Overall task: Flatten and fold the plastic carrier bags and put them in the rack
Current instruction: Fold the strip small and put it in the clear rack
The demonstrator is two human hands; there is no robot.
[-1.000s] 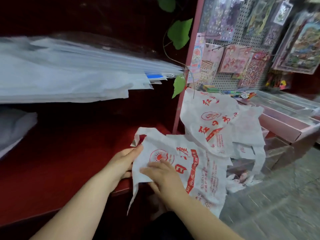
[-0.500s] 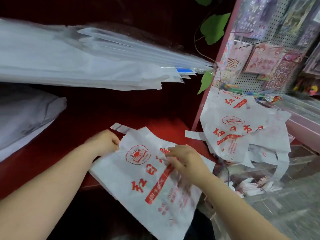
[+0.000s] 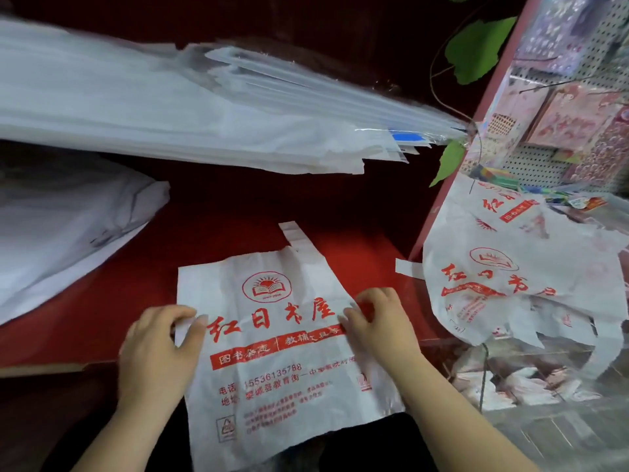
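shop: pegboard [image 3: 539, 165] of sticker packs [image 3: 575, 120]

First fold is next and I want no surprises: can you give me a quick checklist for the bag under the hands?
1. White plastic carrier bag with red print spread flat, print up: ok.
2. Left hand pinches its left edge: ok.
3. Right hand grips its right edge: ok.
4. Bag wholly on the red counter: not ok, near end overhangs the front edge.
5. Both white handle straps laid flat together: cannot tell, only one shows.
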